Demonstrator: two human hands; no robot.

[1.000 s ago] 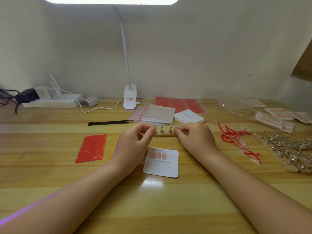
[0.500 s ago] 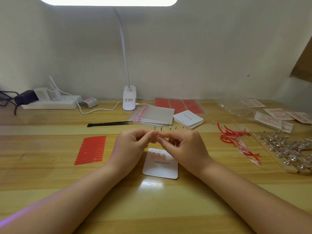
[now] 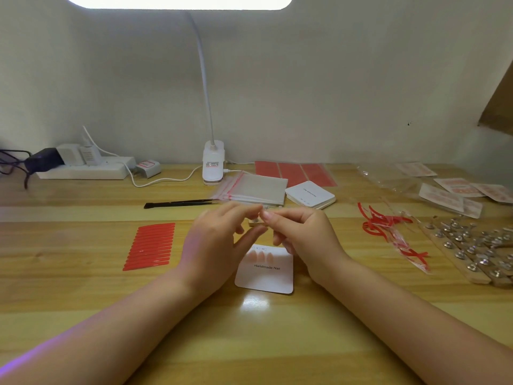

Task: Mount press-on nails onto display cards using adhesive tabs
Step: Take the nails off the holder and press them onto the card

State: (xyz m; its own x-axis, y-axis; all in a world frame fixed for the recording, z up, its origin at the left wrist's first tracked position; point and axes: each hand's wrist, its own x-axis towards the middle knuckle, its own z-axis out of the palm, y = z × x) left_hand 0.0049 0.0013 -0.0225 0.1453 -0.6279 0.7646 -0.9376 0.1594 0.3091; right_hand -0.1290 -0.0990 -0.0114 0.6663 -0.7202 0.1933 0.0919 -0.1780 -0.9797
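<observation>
A white display card (image 3: pixel 268 279) printed "Handmade Nail" lies on the desk with three pale pink nails (image 3: pixel 261 257) stuck along its top left. Just above it my two hands meet at the fingertips. My right hand (image 3: pixel 302 237) has its fingers curled and pinches a tiny press-on nail at thumb and forefinger; the piece is almost hidden. My left hand (image 3: pixel 219 240) is blurred, its forefinger touching the right fingertips and its thumb held apart below. Through that gap shows the end of a wooden nail holder strip (image 3: pixel 255 224), otherwise hidden behind my hands.
Red adhesive tabs (image 3: pixel 151 245) lie on the left. Black tweezers (image 3: pixel 180 203), clear bags (image 3: pixel 255 188), a stack of blank cards (image 3: pixel 311 194) and a lamp base (image 3: pixel 213 162) sit behind. Red peeled strips (image 3: pixel 388 229) and wooden holders with metal studs (image 3: pixel 472 245) are at right.
My hands left the ends of the wooden strip and came together above the card. My left thumb and forefinger have now spread apart.
</observation>
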